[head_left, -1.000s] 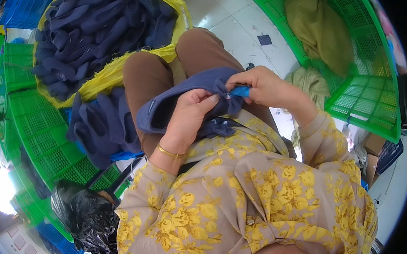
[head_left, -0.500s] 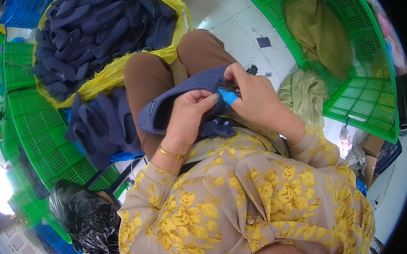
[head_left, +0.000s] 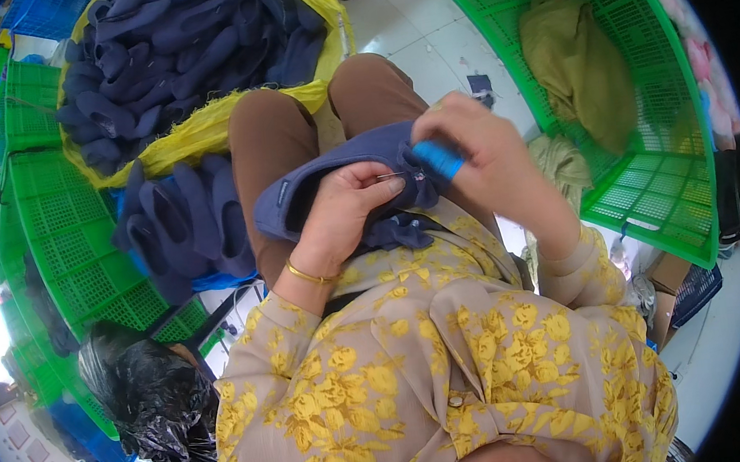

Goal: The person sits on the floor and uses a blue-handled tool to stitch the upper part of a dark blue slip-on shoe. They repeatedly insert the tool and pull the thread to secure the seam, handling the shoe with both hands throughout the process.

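Observation:
A dark blue fabric slipper lies across my lap, its opening toward the left. My left hand grips it near the toe end, thumb and forefinger pinched together. A thin, needle-like sliver shows at those fingertips, beside a small pale spot on the fabric. Just right of the toe, my right hand is raised with curled fingers, smeared by motion. Blue tape wraps one of its fingers; whether it holds anything cannot be made out. Crumpled dark blue fabric rests under the slipper.
Beyond my knees, a yellow sack holds a heap of blue slippers. More slippers lie beside my left thigh. Green plastic baskets line the left. Another green basket at right contains olive cloth. A black plastic bag sits lower left.
My right hand has moved away from the slipper's toe, up and to the right, and is now blurred. My left hand keeps its hold, and the thin sliver now shows at its fingertips.

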{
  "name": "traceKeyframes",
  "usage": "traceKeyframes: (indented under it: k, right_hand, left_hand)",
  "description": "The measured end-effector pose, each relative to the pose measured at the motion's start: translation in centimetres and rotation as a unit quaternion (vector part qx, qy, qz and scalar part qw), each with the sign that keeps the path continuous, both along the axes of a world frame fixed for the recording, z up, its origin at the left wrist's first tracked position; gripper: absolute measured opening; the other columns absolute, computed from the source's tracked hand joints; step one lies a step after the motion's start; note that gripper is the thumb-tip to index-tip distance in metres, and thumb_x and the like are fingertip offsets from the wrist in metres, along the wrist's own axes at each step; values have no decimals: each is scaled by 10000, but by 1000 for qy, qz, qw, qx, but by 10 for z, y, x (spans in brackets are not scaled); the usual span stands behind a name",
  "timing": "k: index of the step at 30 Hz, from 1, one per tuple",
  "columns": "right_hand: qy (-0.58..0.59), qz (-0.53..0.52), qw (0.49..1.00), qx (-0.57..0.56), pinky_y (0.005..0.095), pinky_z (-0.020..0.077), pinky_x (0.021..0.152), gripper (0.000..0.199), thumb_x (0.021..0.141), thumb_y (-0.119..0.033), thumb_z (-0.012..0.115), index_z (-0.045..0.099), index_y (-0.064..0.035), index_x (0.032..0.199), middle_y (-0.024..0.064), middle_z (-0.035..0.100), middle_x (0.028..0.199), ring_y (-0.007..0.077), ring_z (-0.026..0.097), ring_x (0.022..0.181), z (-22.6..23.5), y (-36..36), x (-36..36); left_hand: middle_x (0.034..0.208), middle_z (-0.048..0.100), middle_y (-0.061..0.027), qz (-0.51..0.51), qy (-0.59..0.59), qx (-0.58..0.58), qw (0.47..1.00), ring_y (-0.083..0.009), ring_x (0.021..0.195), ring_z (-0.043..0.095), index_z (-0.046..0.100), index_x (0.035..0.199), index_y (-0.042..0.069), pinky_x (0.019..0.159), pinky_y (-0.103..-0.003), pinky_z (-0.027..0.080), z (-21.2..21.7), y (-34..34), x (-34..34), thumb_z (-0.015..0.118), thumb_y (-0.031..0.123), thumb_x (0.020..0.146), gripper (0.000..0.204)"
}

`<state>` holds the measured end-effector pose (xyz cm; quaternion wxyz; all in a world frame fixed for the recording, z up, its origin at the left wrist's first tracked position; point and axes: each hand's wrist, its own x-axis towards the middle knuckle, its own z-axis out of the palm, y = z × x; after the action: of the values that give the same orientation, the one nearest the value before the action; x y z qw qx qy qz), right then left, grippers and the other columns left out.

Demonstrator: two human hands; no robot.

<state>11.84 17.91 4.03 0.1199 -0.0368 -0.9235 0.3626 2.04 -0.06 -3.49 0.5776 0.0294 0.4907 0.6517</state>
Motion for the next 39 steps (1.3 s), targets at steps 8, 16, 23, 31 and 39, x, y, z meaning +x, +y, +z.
traceKeyframes:
  k: [8,16,23,31,39]
  right_hand:
    - [-82,151,970,170,399,512,619,185,731,-23,644,602,-65,907,106,546,1002,294,640,686,3,-15,-8]
    - [63,138,982,110,389,508,652,292,755,-10,605,616,-99,1033,49,583,1033,285,638,800,-8,-26,-17]
    - [60,80,986,137,362,468,605,243,753,-27,601,614,-119,978,8,592,1014,263,599,724,-34,-28,4]
    - [182,60,981,8,317,481,640,347,712,55,581,609,-77,1032,58,588,954,245,604,728,-7,-35,-18]
    - [54,-6,868,-494,200,397,588,76,979,-71,555,576,-44,1047,-43,525,780,23,488,665,34,-25,-23]
  left_hand:
    - [1079,682,-58,-36,-16,47,998,-115,954,647,652,1129,-34,895,-262,519,-1,-6,-2,659,-50,847,282]
    - [951,686,7,-12,85,26,996,-48,851,601,705,1024,-4,785,-203,491,5,-6,-1,658,1,868,163]
    - [942,688,6,-35,115,-40,992,-45,835,594,710,997,-3,770,-213,491,8,0,5,657,-5,859,148]
    - [891,670,15,5,198,2,980,-48,782,577,700,957,-16,703,-203,472,5,-1,10,683,61,859,125]
    - [815,611,52,-48,219,-121,967,-15,720,513,676,874,-2,649,-183,420,48,9,-3,729,170,870,180]
